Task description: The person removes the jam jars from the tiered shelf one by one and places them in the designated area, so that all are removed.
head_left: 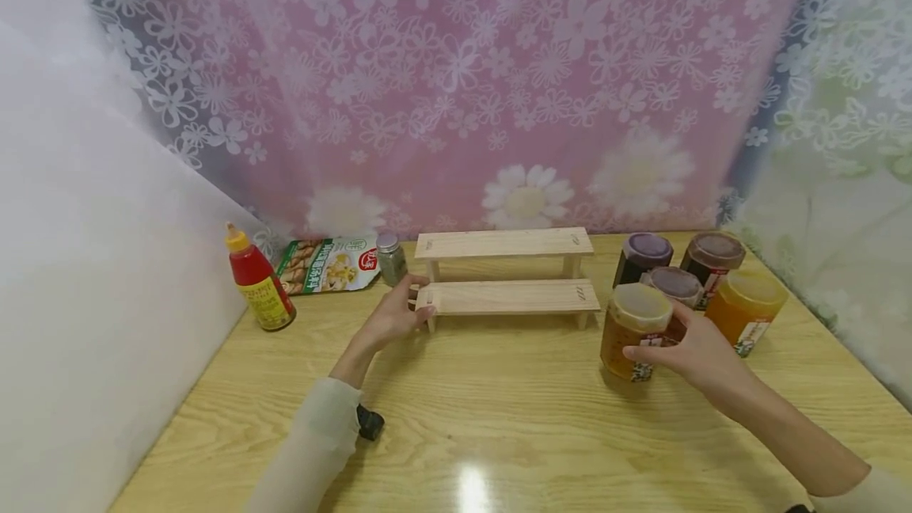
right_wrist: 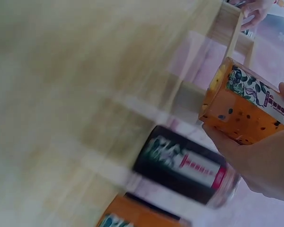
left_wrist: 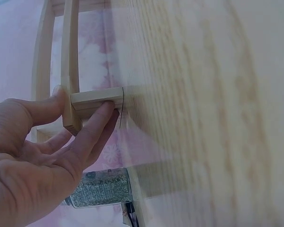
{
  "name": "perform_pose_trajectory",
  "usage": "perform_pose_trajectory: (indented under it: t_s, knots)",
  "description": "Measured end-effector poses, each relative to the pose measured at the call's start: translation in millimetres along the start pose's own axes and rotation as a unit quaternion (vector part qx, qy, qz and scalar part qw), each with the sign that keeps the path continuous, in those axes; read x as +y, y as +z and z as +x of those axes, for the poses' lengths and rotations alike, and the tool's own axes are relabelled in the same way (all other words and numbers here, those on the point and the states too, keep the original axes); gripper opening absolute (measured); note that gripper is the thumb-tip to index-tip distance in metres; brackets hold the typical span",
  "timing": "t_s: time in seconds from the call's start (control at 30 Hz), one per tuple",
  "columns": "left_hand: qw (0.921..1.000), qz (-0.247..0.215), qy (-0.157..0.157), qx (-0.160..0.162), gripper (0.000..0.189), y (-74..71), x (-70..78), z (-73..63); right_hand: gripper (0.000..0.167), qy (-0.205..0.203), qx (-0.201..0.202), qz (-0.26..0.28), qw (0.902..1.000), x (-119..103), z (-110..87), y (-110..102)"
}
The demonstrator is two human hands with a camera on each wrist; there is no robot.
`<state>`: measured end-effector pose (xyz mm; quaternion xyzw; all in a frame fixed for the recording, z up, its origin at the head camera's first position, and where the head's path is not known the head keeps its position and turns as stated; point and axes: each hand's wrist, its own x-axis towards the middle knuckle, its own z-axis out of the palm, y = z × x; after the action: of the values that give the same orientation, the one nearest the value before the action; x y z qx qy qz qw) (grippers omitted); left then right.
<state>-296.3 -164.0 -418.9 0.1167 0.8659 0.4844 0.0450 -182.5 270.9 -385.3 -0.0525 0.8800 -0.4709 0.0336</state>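
Observation:
My left hand [head_left: 399, 313] pinches the left end of a two-step wooden rack [head_left: 509, 297], thumb on the lower board and fingers against its leg, as the left wrist view shows. With my right hand [head_left: 701, 347] I grip an octagonal jar of orange jam with dark seeds [head_left: 630, 339]; it looks slightly raised off the table. The right wrist view shows this seeded jam jar [right_wrist: 248, 111] between thumb and fingers. Close behind it stand a dark jam jar with a purple lid [head_left: 644, 256], a second dark jar [head_left: 712, 260], a partly hidden jar [head_left: 673, 283] and an orange jar [head_left: 748, 307].
A red sauce bottle with a yellow cap [head_left: 262, 279] stands at the left. Beside it a green and white food packet [head_left: 331, 264] lies near the back, next to a small spice jar [head_left: 390, 258]. A floral cloth [head_left: 456, 85] hangs behind the wooden table [head_left: 484, 418].

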Motion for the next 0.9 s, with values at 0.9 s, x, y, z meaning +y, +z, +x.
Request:
perform_pose_trajectory:
  t_s: [0.9]
  knots:
    - [0.9999,-0.004,-0.005,-0.014,0.054,-2.9,1.6,0.0,0.100,0.067,0.008,-0.016,0.9976,73,-24.4,-66]
